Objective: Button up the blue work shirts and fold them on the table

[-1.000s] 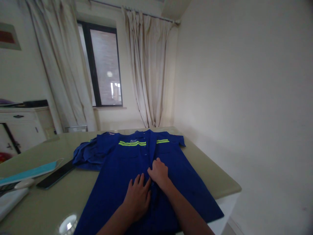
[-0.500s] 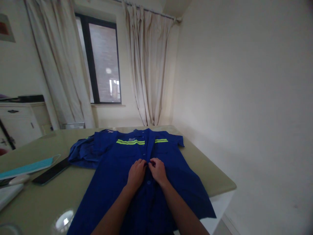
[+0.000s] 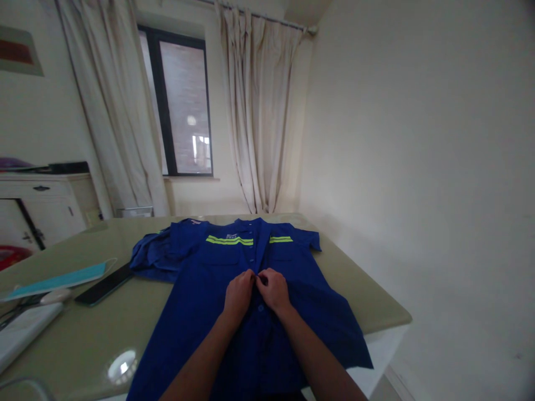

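Observation:
A dark blue short-sleeved work shirt (image 3: 192, 317) with yellow-green reflective stripes lies spread out, front side up, its collar at the far end. My left hand (image 3: 239, 292) and my right hand (image 3: 273, 289) meet at the middle of its button placket. Both are closed, fingertips pinching the shirt's front edges close together. The fingers hide whatever button or buttonhole lies between them. Below my hands a shirt button (image 3: 261, 308) shows on the placket. Above them the upper front edges lie apart, with small buttons along one side.
The shirt rests on a greenish table (image 3: 376, 301) beside a wall. Left of it are a bunched blue garment (image 3: 152, 256), a black phone (image 3: 104, 285), a light blue face mask (image 3: 62, 280) and a white object (image 3: 29, 331). A curtained window (image 3: 186, 106) is behind.
The view has shifted slightly left, so everything sits a little further right. My hands stay pinched on the placket, fingertips drawn slightly closer together.

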Demonstrator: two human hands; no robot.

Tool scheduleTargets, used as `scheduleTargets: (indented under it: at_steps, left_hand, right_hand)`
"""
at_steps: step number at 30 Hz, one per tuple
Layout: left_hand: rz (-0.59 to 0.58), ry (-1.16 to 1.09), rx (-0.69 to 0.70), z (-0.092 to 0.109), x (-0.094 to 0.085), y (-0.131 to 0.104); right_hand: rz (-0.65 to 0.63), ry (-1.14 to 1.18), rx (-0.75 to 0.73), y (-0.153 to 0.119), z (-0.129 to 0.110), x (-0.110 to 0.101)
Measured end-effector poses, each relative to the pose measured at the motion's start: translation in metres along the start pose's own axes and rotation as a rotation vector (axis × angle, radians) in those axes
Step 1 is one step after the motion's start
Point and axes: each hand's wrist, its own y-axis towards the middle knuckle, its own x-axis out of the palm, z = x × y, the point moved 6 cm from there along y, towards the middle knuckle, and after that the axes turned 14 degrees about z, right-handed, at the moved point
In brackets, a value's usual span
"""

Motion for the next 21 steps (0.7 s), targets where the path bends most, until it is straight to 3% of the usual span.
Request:
scheduleTargets:
  at_steps: [8,12,18,21]
  left_hand:
    - [0.003,-0.153,-0.060,-0.008,0.003,0.004]
    - [0.019,-0.267,-0.075,-0.012,0.005,0.005]
    - [0.070,-0.440,-0.117,-0.019,0.008,0.008]
    - [0.085,-0.498,-0.123,-0.024,0.010,0.010]
  right_hand:
    - [-0.063,0.193,0.040,0.004,0.004,0.005]
    - [-0.081,0.177,0.101,0.005,0.011,0.010]
    - [-0.004,0.095,0.018,0.004,0.007,0.005]
    - [0.003,0.148,0.048,0.006,0.008,0.005]
